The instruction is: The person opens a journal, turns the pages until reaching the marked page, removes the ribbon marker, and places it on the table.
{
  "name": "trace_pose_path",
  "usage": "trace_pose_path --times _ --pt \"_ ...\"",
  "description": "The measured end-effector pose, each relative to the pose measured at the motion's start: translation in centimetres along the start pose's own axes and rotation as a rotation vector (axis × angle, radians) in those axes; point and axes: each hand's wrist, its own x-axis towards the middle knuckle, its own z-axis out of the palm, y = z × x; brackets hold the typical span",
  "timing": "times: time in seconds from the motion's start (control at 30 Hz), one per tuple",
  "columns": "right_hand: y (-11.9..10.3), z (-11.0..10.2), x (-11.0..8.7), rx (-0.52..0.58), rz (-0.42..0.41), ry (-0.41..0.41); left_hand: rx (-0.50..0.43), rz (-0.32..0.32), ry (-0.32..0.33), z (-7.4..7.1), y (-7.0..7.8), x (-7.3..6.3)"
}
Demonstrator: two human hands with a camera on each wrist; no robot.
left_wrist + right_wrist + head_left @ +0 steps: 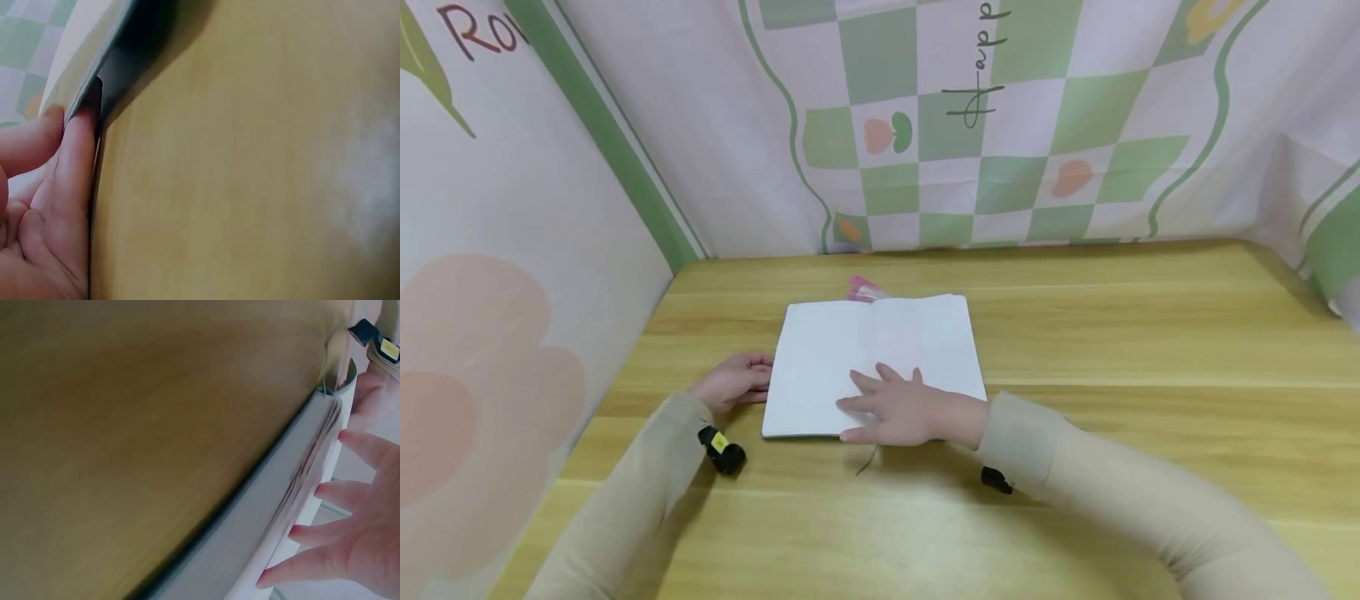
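Open notebook (827, 358) laid on wooden table (1150, 350), mid head view. Its 9 o'clock edge is pinched by left hand (737, 382), thumb above, finger beneath. White pages partly covered near 5 o'clock by right hand (902, 412), palm down, fingers spread. Thin cord (867, 461) seen at 6 o'clock; pink-and-white item (867, 288), partly hidden, at 12. Checked curtain (947, 187) hung beyond.

1. Notebook pages (823, 358), centre of frame: paper, smooth, matt.
2. Tabletop (1112, 333), lower frame: wood-grained, smooth, faintly glossy.
3. Backdrop (1015, 187), top: cloth-like, matt, creased.
4. Sleeves (625, 500), lower corners: matt cloth.
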Motion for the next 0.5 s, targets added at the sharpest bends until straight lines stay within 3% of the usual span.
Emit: trace_pose_path --times 0.23,0.5 --pt "-0.46 0.23 0.17 -0.085 0.021 -0.001 -0.032 -0.049 0.054 -0.08 -0.15 0.25" --pt "-0.57 0.48 0.09 -0.122 0.023 0.003 -0.012 -0.038 0.038 0.11 -0.16 -0.11"
